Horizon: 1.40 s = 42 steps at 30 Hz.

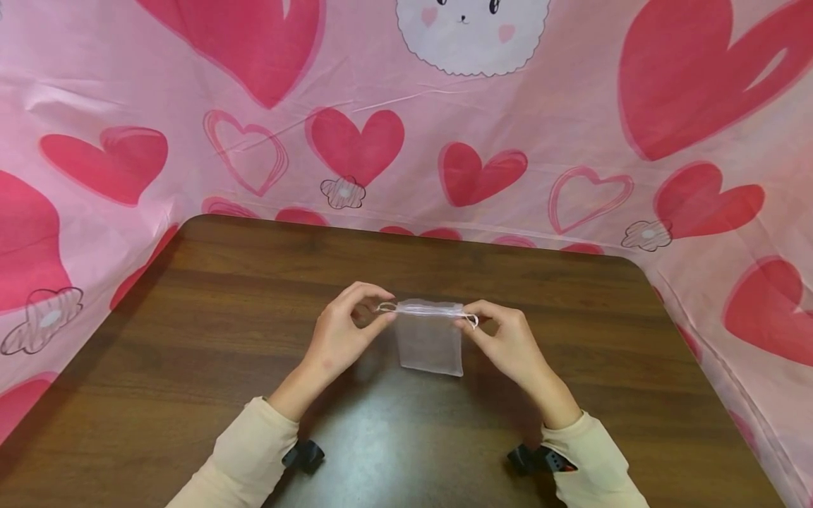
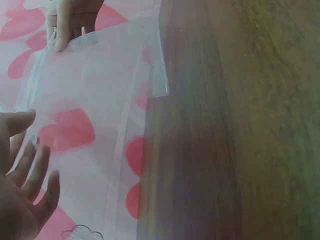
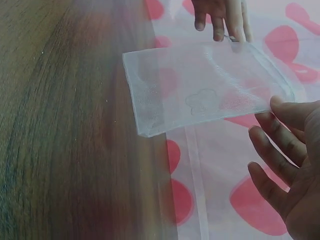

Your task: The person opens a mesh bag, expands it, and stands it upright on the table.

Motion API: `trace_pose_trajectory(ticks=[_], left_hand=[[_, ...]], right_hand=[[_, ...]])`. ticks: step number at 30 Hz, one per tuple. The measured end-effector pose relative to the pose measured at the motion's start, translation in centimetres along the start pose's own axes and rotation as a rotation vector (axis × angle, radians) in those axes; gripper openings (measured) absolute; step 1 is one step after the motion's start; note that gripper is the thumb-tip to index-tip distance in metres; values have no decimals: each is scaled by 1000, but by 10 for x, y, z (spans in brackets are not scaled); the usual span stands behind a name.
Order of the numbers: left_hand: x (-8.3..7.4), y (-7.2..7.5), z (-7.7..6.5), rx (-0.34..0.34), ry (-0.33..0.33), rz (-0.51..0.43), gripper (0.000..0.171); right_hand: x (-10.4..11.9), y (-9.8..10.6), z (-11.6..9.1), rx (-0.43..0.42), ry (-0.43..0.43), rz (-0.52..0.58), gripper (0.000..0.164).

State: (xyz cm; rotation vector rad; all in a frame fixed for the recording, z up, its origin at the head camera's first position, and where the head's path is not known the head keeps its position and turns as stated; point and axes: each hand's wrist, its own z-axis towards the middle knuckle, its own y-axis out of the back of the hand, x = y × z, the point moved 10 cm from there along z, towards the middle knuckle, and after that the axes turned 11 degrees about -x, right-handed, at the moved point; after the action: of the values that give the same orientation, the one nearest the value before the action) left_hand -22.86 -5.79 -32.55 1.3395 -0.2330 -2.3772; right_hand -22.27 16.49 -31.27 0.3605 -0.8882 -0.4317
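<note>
A sheer white drawstring pouch (image 1: pixel 430 346) hangs between my two hands, its gathered top edge uppermost. My left hand (image 1: pixel 346 321) pinches the top left corner, where a loop of white cord (image 1: pixel 386 307) sticks out. At the other top corner, my right hand (image 1: pixel 504 335) pinches the pouch between thumb and forefinger, with another cord loop (image 1: pixel 473 321) beside the fingers. In the right wrist view the mesh pouch (image 3: pixel 200 87) looks flat and see-through, nothing visible inside. The left wrist view shows the same pouch (image 2: pixel 100 75) with the left hand's other fingers (image 2: pixel 47 200) spread loosely.
A dark brown wooden table (image 1: pixel 222 339) with rounded far corners lies under the hands. Pink cloth (image 1: pixel 419 127) printed with red hearts rises behind it and along both sides. Both forearms wear cream sleeves (image 1: pixel 244 451), with a small black device (image 1: pixel 305 456) at each wrist.
</note>
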Motion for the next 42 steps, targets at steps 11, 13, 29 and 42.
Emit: trace_pose_trajectory(ticks=[11,13,29,42], left_hand=[[16,-25,-12,259,143,152,32],[14,-26,-12,260,135,144,22],[13,-20,-8,195,151,115,6],[13,-21,-9,182,174,-5,4]], right_hand=[[0,9,0,-37,-20,13,11],[0,9,1,-38,-20,20,11],[3,-2,-4,74,-2,16,14],[1,-10,-6,117,-18,28,14]])
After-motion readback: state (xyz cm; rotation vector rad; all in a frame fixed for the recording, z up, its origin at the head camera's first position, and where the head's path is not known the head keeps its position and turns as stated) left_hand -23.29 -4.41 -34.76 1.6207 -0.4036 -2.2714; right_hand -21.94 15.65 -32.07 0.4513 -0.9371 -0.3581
